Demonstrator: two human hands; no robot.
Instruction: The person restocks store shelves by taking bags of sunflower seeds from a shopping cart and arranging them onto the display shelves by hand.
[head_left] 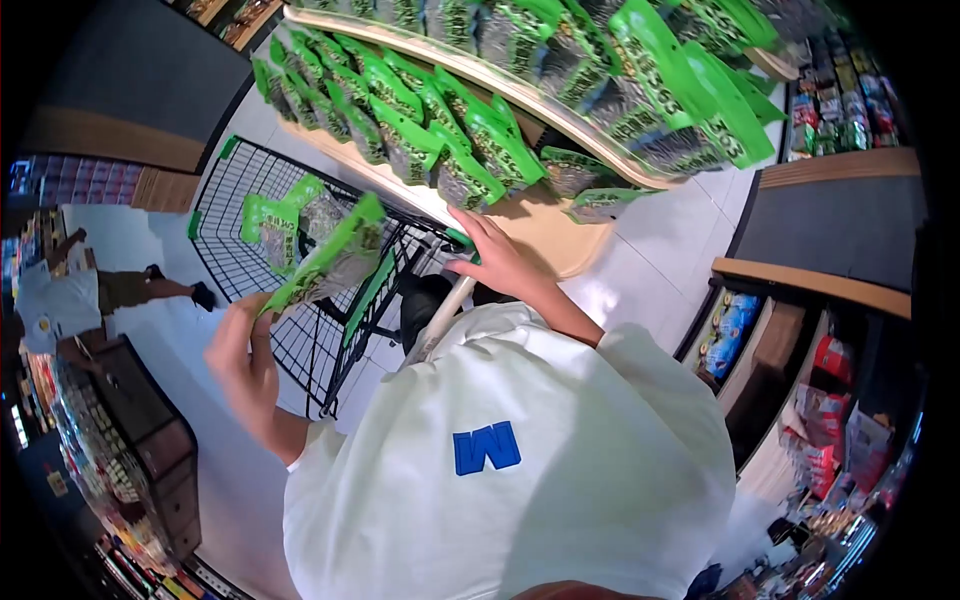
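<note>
My left hand [245,355] pinches a corner of a green bag of seeds [340,260], which is tilted over the shopping cart [300,350]. The bag has a clear window with dark contents, probably sunflower seeds. Inside the black wire basket lie a few similar green bags [275,230]. My right hand [492,258] is closed around the cart handle [460,238] at its far end, close to the edge of the display shelf. Part of its grip is hidden behind the fingers.
Curved display shelves [540,85] ahead carry rows of the same green bags. Another person [65,300] stands in the aisle at left. A wooden cabinet stacked with goods [150,440] is at lower left. More stocked shelving [790,350] lines the right side.
</note>
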